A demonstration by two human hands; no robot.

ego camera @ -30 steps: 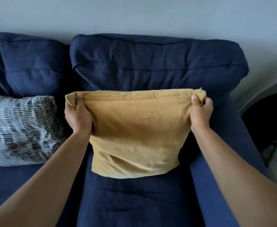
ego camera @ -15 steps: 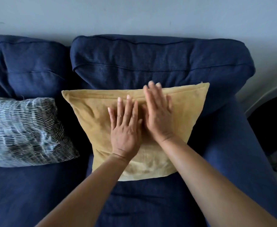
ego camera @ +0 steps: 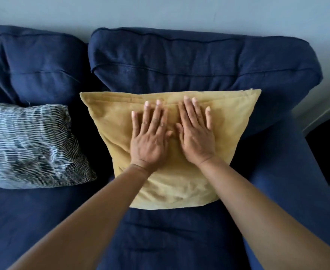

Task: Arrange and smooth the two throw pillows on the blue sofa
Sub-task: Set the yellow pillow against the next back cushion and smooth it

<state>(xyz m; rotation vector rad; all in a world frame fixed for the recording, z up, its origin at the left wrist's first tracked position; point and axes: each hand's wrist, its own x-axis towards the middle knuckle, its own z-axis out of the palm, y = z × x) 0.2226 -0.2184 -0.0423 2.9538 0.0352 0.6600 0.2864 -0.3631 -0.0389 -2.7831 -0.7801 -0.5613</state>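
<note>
A mustard-yellow throw pillow leans upright against the right back cushion of the blue sofa. My left hand and my right hand lie flat on its front, side by side, fingers spread and pointing up toward its top seam. Neither hand grips anything. A second pillow, grey-white with dark wavy stripes, rests on the seat to the left against the left back cushion, a dark gap between the two pillows.
The sofa's right armrest runs along the right side. Beyond it lies a dark floor area with a pale wall trim. A light grey wall stands behind the sofa. Bare seat cushion lies below the yellow pillow.
One second ago both hands pinched the yellow pillow's top corners. They let go and now press flat on its front. Since half a second ago the hands have spread slightly apart.
</note>
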